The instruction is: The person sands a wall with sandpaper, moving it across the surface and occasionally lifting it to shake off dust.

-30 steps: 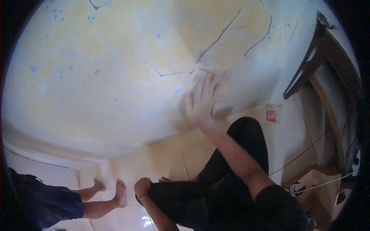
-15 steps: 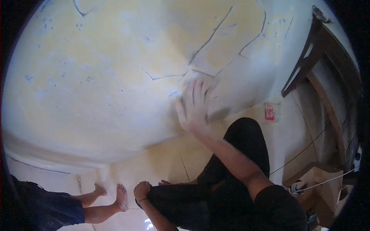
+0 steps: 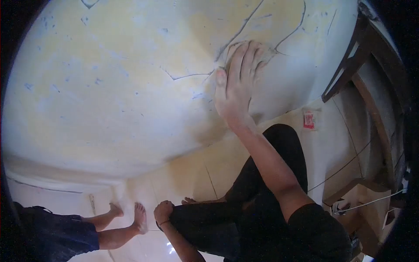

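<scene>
My right hand presses against a patchy white and yellowish wall, over a thin pale sheet whose edges show around the fingers. The sheet lies between the fingers and the wall, beside dark curved cracks. My left hand rests curled on my bent knee, with a thin band at the wrist and nothing visible in it.
Another person's bare legs and dark shorts are at the lower left. A red and clear packet lies on the tiled floor. Dark wooden furniture stands at the right, above an open cardboard box with a pale cord.
My right hand has moved up and slightly right along the wall with the sheet beneath it. My left hand stays on the knee. The view has shifted slightly.
</scene>
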Motion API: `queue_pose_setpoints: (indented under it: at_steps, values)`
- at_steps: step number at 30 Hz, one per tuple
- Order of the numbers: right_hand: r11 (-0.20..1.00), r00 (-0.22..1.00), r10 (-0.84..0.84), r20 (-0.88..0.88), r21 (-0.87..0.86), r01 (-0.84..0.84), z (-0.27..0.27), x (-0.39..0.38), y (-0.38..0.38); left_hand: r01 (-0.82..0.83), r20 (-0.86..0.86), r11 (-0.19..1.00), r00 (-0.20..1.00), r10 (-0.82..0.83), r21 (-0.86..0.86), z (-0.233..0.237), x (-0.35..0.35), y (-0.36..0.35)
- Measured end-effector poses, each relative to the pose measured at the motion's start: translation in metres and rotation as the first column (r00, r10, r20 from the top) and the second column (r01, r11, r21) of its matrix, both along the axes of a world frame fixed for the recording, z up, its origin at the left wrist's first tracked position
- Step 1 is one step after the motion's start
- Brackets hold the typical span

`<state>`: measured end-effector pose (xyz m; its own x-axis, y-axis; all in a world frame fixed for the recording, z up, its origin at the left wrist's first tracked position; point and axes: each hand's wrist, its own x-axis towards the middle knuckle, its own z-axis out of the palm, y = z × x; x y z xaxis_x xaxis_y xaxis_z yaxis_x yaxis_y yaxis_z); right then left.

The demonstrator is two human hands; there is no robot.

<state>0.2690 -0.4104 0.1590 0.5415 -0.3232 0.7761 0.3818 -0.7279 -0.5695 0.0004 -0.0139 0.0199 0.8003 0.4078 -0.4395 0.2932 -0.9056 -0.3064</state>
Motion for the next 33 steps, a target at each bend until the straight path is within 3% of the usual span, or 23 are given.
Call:
queue_pose_setpoints:
  at_steps: [1, 3, 6, 9, 12, 15, 18, 21, 24, 27, 30, 33]
  values:
    - [0.998, 0.998, -0.059, 0.009, -0.023, 0.059, 0.001, 0.002, -0.002, 0.025, -0.014, 0.999, 1.0, -0.024, 0.02, 0.001, 0.001, -0.001]
    - [0.975, 0.993, 0.008, -0.12, -0.22, -0.035, -0.061, -0.012, 0.029, 0.048, 0.003, 0.998, 0.999, -0.048, 0.029, 0.001, 0.01, -0.006]
    - [0.941, 0.934, 0.169, -0.315, -0.229, -0.247, -0.083, -0.026, 0.043, 0.093, 0.02, 0.995, 0.995, -0.094, 0.039, 0.001, 0.014, 0.0]
    - [0.995, 0.995, 0.101, -0.017, 0.009, -0.101, -0.001, -0.015, 0.01, 0.158, -0.03, 0.986, 0.987, -0.157, 0.044, -0.002, -0.012, 0.007]
    - [0.996, 0.996, -0.014, -0.083, -0.084, 0.007, -0.017, -0.01, 0.013, 0.12, 0.001, 0.993, 0.993, -0.12, 0.002, 0.006, -0.005, -0.007]
    - [0.92, 0.937, 0.174, -0.303, -0.29, -0.264, -0.097, -0.032, 0.047, 0.006, -0.019, 1.0, 1.0, -0.006, 0.011, -0.013, 0.006, 0.008]
    - [0.976, 0.981, 0.142, -0.134, -0.145, -0.161, -0.028, -0.022, 0.021, 0.048, -0.06, 0.998, 0.997, -0.045, 0.047, -0.004, 0.008, 0.002]
    - [0.997, 0.998, -0.066, 0.008, -0.043, 0.066, 0.004, -0.002, -0.004, 0.125, -0.033, 0.991, 0.992, -0.124, 0.036, -0.005, -0.001, 0.004]
    - [0.956, 0.981, 0.113, -0.157, -0.253, -0.151, -0.07, -0.02, 0.031, 0.058, -0.017, 0.998, 0.998, -0.058, 0.013, -0.01, 0.005, 0.004]
    - [0.946, 0.951, 0.198, -0.239, -0.208, -0.25, -0.07, -0.031, 0.04, -0.01, 0.033, 1.0, 0.999, 0.01, 0.006, -0.026, 0.01, 0.024]
    - [0.997, 0.997, 0.053, -0.051, -0.057, -0.055, 0.003, -0.019, 0.008, -0.034, 0.0, 0.999, 0.999, 0.034, -0.008, -0.008, -0.011, 0.012]
    - [0.99, 0.987, -0.003, -0.161, -0.136, -0.019, -0.028, -0.015, 0.02, -0.07, 0.003, 0.997, 0.998, 0.07, -0.04, 0.0, 0.0, -0.002]
